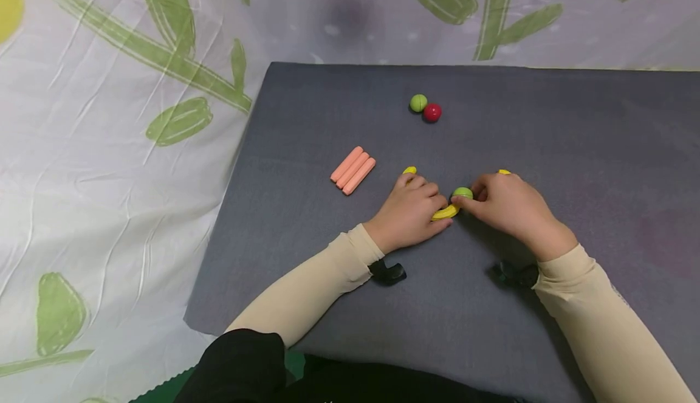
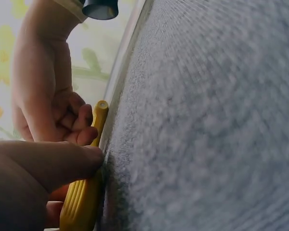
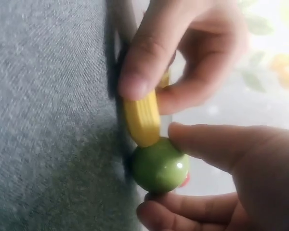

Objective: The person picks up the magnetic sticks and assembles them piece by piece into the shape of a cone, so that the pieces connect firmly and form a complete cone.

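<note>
On the dark grey tabletop, my left hand pinches a curved toy banana, its thumb along the near side. In the left wrist view that thumb presses on the ribbed yellow banana. My right hand holds a small green ball between thumb and fingers. From the right wrist, the glossy green ball sits right at the end of the banana. Beyond the left fingers shows another yellow piece; a further yellow bit peeks out behind the right hand, mostly hidden.
Three salmon-pink sticks lie side by side left of the hands. Farther back, a lined green ball and a red ball sit together. The grey table meets a leaf-patterned white cloth at its left and far edges.
</note>
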`<state>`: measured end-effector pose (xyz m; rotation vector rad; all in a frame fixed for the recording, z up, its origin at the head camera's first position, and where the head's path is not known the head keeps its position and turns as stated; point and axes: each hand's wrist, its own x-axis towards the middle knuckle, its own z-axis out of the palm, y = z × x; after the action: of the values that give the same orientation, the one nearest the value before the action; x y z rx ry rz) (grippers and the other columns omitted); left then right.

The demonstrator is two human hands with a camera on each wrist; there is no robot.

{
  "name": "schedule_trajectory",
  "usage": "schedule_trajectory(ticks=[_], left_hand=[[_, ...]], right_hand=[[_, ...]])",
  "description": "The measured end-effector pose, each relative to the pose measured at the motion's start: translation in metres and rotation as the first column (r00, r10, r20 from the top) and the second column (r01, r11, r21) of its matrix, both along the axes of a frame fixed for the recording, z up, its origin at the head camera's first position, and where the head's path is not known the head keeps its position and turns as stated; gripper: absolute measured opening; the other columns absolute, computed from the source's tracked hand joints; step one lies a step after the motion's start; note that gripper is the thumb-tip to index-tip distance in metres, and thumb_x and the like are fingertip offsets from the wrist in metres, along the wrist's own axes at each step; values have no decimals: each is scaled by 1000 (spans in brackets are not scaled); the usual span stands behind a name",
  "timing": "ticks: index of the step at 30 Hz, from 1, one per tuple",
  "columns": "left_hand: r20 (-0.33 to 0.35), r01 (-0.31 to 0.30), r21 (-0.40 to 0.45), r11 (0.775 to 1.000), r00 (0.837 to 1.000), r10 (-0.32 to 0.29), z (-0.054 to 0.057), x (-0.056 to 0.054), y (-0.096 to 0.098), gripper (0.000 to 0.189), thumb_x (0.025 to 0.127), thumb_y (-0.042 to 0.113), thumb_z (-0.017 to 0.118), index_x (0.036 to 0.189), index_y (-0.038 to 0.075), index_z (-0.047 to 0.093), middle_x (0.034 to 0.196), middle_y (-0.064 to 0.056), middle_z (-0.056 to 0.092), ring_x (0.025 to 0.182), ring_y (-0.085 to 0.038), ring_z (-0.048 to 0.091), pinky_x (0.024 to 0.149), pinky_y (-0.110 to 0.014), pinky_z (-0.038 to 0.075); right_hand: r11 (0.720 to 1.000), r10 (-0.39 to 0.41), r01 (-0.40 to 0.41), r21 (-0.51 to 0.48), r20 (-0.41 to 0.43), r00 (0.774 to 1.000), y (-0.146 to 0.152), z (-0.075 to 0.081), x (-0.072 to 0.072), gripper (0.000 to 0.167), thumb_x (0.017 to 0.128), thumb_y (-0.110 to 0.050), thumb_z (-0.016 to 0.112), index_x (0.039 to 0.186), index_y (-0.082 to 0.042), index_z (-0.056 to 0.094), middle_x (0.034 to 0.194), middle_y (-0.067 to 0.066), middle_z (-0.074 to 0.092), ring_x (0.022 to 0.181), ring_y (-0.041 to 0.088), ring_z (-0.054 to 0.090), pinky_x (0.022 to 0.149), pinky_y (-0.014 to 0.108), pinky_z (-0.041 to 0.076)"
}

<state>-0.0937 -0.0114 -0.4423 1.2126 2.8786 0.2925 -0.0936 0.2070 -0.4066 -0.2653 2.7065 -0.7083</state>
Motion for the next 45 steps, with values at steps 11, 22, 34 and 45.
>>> schedule_trajectory(ticks=[11, 22, 34, 45], left_hand=[[17, 44, 86, 995, 999, -46, -8, -2, -6, 21, 102, 41, 69, 111, 25, 79, 104, 7, 67, 114, -17, 55, 116, -50, 28], [81, 33, 133, 991, 996, -44, -9, -2, -9, 20, 101, 41, 71, 112, 27, 79, 106, 8, 66, 115, -15, 53, 120, -54, 24], [109, 33, 149, 988, 993, -49, -10, -6, -7, 22, 100, 42, 72, 113, 26, 79, 108, 7, 66, 115, -15, 55, 122, -55, 22], [90, 46, 143, 989, 994, -59, -10, -6, -6, 22, 100, 43, 72, 112, 26, 80, 108, 7, 66, 114, -14, 55, 122, -54, 23]], right_hand=[[997, -62, 65, 44, -68, 996, 30, 9, -6, 44, 98, -43, 73, 117, -3, 74, 107, 19, 72, 90, 33, 67, 71, 53, 52], [996, -84, 84, 30, -6, 996, 53, -2, -19, 44, 100, -29, 70, 130, 3, 62, 113, 28, 65, 94, 39, 63, 73, 52, 49], [972, -165, 138, -189, -135, 977, 26, -7, -15, 38, 99, -25, 73, 125, 2, 67, 100, 21, 72, 75, 27, 66, 60, 33, 48], [973, -149, 108, -203, -199, 969, 5, -16, -14, 38, 100, -22, 73, 126, 5, 66, 101, 24, 70, 81, 32, 69, 63, 37, 50]])
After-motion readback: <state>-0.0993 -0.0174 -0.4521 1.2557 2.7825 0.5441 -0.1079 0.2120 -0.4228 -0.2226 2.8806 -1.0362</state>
